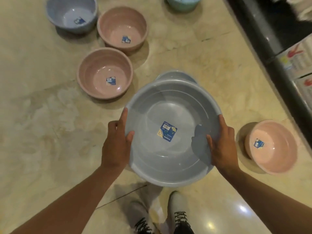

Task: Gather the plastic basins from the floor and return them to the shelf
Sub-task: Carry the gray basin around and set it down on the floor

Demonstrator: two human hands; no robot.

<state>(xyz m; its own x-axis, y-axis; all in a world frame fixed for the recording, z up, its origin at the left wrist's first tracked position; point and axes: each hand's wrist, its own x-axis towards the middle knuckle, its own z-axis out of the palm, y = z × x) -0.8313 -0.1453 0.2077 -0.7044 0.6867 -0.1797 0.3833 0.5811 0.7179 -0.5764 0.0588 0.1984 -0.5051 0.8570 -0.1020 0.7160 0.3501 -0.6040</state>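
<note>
A large grey-blue basin (168, 157) with a blue label inside is held above the floor. My left hand (116, 142) grips its left rim, thumb inside. My right hand (222, 144) grips the right rim the same way. Behind it, the rim of another grey-blue basin (175, 76) shows; I cannot tell whether it lies on the floor or is stacked under the held one. On the floor stand two pink basins (105, 73) (122, 27) at the left, a blue one (71, 13) at the far left, a teal one (183, 2) at the top and a pink one (270, 147) at the right.
The floor is glossy beige marble (42, 115). A dark shelf base (273, 48) runs diagonally along the right edge, with boxed goods (297, 59) on it. My two shoes (179, 215) show at the bottom, just below the held basin.
</note>
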